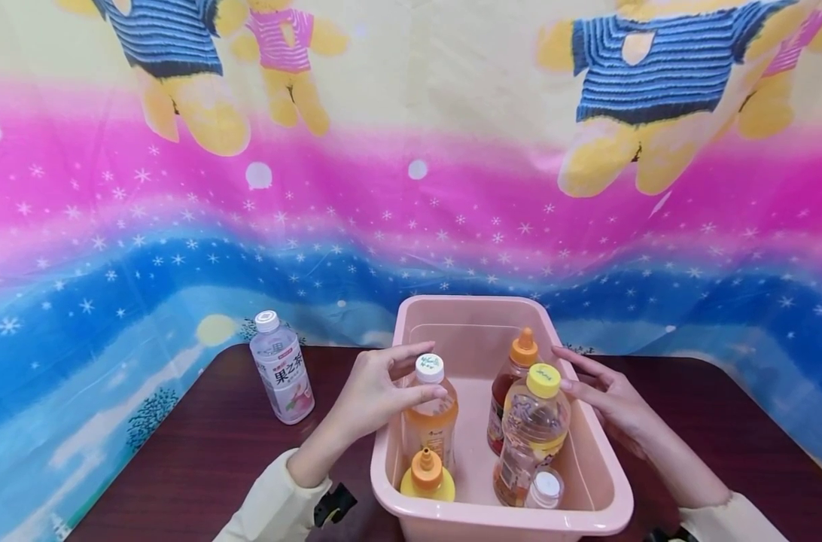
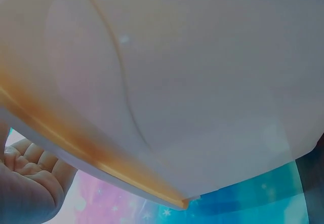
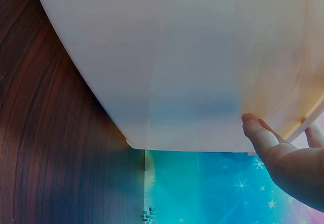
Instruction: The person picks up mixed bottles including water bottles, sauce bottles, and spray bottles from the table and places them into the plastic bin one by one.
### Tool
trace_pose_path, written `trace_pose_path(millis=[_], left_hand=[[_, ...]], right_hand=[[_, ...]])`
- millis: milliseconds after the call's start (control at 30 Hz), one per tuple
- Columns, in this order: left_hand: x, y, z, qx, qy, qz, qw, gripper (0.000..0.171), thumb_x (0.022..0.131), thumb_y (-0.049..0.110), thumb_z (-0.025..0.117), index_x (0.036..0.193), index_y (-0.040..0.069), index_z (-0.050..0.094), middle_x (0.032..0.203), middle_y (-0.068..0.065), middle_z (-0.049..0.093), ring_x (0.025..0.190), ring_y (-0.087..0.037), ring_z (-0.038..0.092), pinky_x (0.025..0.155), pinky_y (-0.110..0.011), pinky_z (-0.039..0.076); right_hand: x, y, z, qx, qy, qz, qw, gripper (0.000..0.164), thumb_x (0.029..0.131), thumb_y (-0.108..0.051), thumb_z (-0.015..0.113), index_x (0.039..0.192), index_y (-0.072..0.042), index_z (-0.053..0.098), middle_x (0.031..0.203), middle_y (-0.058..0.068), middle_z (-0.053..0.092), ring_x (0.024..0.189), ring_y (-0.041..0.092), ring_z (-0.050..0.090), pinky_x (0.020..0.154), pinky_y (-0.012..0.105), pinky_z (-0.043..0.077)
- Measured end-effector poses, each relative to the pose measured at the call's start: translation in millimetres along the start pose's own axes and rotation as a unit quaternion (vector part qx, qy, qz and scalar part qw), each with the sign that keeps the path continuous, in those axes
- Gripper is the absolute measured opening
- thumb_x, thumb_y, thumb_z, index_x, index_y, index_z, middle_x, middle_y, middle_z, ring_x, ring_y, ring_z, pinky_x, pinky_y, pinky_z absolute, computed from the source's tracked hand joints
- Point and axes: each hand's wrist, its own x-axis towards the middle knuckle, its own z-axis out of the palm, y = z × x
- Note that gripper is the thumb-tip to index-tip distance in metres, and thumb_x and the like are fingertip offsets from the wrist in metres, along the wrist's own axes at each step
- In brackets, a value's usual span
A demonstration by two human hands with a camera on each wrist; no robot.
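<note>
In the head view a pink tub (image 1: 475,512) holds several bottles. My left hand (image 1: 384,384) is over its left side, thumb and fingers spread apart around the neck of a white-capped bottle of orange drink (image 1: 433,421); whether they touch it is hard to tell. In front of that bottle stands an orange-topped yellow squeeze bottle (image 1: 427,482). My right hand (image 1: 610,395) touches the tub's right rim with extended fingers, near a yellow-capped clear bottle (image 1: 536,414). The right wrist view shows one fingertip (image 3: 249,118) against the tub's outer wall.
A labelled bottle with a white cap (image 1: 282,376) stands on the dark wooden table (image 1: 201,444), left of the tub. Inside the tub are also a dark red squeeze bottle (image 1: 502,388) and a small white-capped bottle (image 1: 545,488). A printed cloth (image 1: 411,226) hangs behind.
</note>
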Motion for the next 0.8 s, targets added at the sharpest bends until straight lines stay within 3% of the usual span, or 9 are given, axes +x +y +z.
trace_pose_path(millis=[167,367,800], left_hand=[[-1.3,0.8,-2.1,0.007,0.006,-0.008,0.9999,0.057,0.069,0.021,0.079,0.12,0.006,0.059,0.116,-0.007,0.062,0.102,-0.017,0.061,0.082,-0.028,0.05],[-2.3,1.4,-5.9,-0.006,0.02,-0.011,0.9997,0.056,0.07,0.02,0.079,0.12,0.006,0.059,0.116,-0.007,0.062,0.106,-0.017,0.059,0.084,-0.031,0.049],[-3.2,2.8,-16.4,0.006,0.049,-0.007,0.9988,0.053,0.071,0.019,0.078,0.12,0.009,0.06,0.115,-0.008,0.063,0.107,-0.012,0.058,0.09,-0.029,0.046]], right_hand=[[0,0,0,-0.007,0.004,0.0,1.0,0.047,0.092,-0.017,0.053,0.135,-0.033,0.043,0.121,0.014,0.051,0.091,0.014,0.063,0.073,0.046,0.053],[0,0,0,-0.011,0.008,0.001,1.0,0.047,0.092,-0.018,0.054,0.135,-0.034,0.043,0.124,0.02,0.048,0.091,0.014,0.063,0.073,0.047,0.053],[0,0,0,-0.012,0.007,0.001,1.0,0.046,0.092,-0.018,0.053,0.134,-0.034,0.043,0.123,0.018,0.049,0.091,0.014,0.063,0.073,0.047,0.053]])
